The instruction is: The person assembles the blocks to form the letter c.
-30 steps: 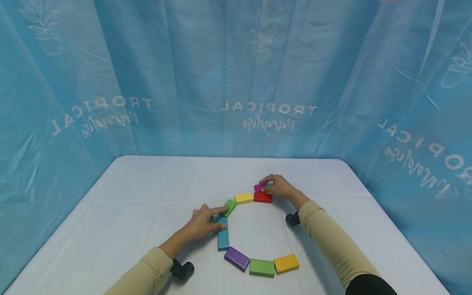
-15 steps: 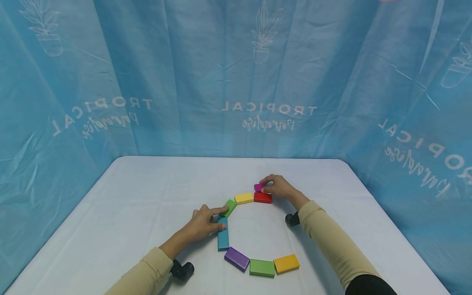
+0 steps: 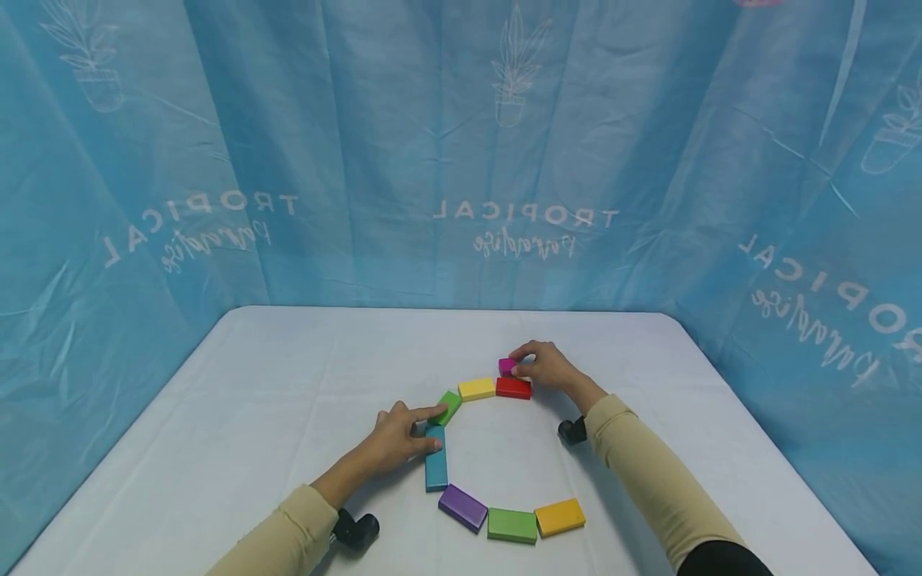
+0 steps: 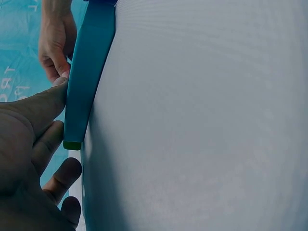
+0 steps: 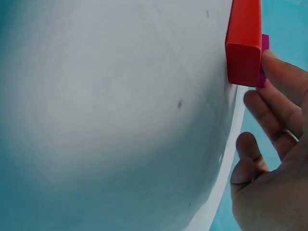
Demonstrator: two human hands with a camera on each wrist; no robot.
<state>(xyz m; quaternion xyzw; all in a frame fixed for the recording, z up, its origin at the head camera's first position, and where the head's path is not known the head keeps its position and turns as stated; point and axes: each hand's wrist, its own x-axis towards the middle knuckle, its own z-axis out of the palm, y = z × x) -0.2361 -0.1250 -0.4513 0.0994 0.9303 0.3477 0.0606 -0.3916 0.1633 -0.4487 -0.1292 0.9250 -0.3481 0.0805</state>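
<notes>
My left hand (image 3: 389, 440) stretches its index finger to the small green block (image 3: 451, 406) and rests its thumb on the long blue block (image 3: 435, 468). In the left wrist view the blue block (image 4: 89, 72) shows side-on beside the thumb. My right hand (image 3: 551, 368) pinches a small magenta block (image 3: 507, 367) between thumb and fingers. It sits at the far upper side of the red block (image 3: 514, 390); whether it rests on top, I cannot tell. From the right wrist, the red block (image 5: 244, 62) largely hides the magenta one. A yellow block (image 3: 476, 390) adjoins the red.
A purple block (image 3: 463, 508), a larger green block (image 3: 512, 526) and an orange-yellow block (image 3: 559, 517) continue the curved row at the near side. White cloth covers the table (image 3: 288, 384). A blue printed curtain (image 3: 403, 160) encloses its back and sides.
The magenta block and the right fingertips have shifted very slightly to the right. The left hand and the other blocks stay in place.
</notes>
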